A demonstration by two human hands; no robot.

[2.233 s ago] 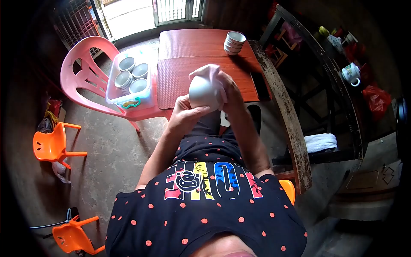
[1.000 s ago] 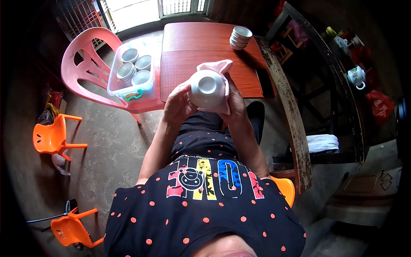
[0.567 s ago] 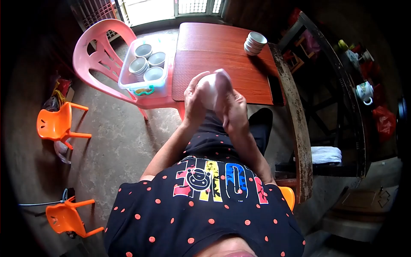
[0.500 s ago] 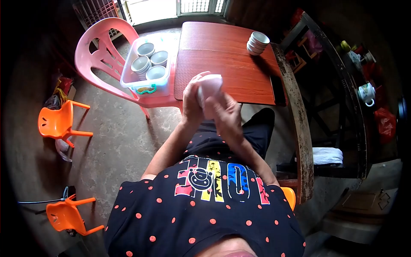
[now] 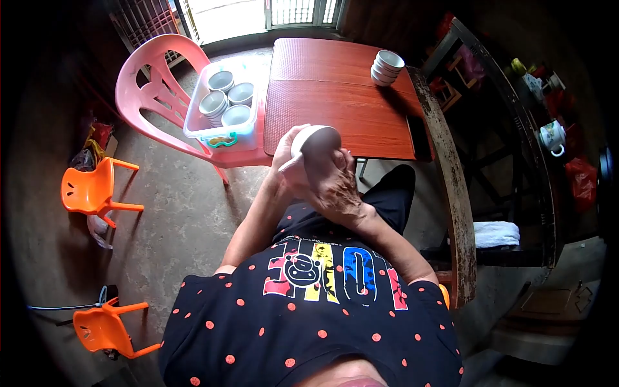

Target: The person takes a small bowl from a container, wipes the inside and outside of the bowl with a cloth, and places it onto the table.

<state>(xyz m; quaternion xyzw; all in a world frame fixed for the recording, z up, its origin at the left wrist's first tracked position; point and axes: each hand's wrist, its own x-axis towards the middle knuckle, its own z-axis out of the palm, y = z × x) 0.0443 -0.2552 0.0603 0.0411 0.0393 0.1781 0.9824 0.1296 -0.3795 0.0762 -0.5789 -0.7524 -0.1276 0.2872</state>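
Note:
A pale bowl (image 5: 316, 137), tilted on its side, is held in front of my chest near the table's front edge. My left hand (image 5: 285, 153) is closed around its left side, partly hidden behind it. My right hand (image 5: 340, 192) lies across the bowl with bent fingers. It presses a pale, cloth-like piece (image 5: 294, 171) against the bowl; its fingertips are partly out of sight.
A stack of several bowls (image 5: 385, 68) stands at the right of the red-brown table (image 5: 309, 97). A clear plastic bin (image 5: 207, 137) with more stacked bowls rests on the pink chair (image 5: 147, 106). Orange stools (image 5: 90, 188) are at left; a worn wooden bench (image 5: 451, 187) is at right.
The bowl has turned, showing more of its round side. My right hand has swung left and up across it, with the pale cloth-like piece now at the lower left.

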